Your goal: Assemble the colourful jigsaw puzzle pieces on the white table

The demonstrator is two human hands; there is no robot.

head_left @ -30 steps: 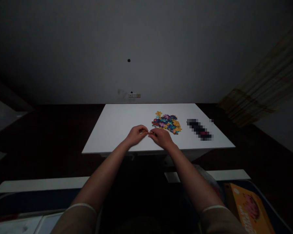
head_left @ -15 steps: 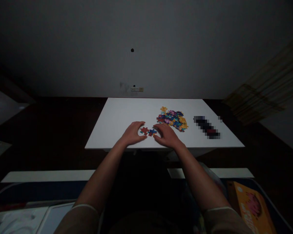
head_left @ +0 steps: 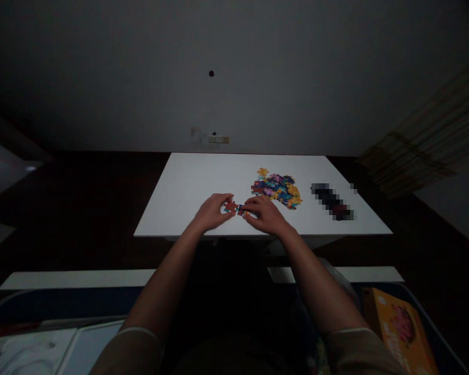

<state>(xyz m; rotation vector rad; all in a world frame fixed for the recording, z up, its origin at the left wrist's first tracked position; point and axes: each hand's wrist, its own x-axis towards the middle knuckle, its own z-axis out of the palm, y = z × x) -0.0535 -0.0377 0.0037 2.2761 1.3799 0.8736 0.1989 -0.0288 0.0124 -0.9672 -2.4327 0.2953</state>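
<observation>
A mostly red puzzle piece (head_left: 230, 207) lies near the front edge of the white table (head_left: 203, 177). My left hand (head_left: 213, 212) curves around it from the left, fingers along its far side and thumb along its near side. Just to its right is a blue puzzle piece (head_left: 240, 209), partly covered by the fingers of my right hand (head_left: 266, 214). That hand's index finger reaches over the blue piece, and its thumb is at the near side. The two pieces are side by side; whether they interlock is too small to tell.
A heap of colourful puzzle pieces (head_left: 277, 190) lies beyond my right hand. Farther right is a pixelated dark object (head_left: 332, 202). An orange box (head_left: 404, 328) stands at the lower right, and a white tray-like thing (head_left: 27, 349) is at the lower left.
My right hand's fingers have moved left and closed over the blue piece, covering more of it. My left hand stays around the red piece. The view has shifted slightly.
</observation>
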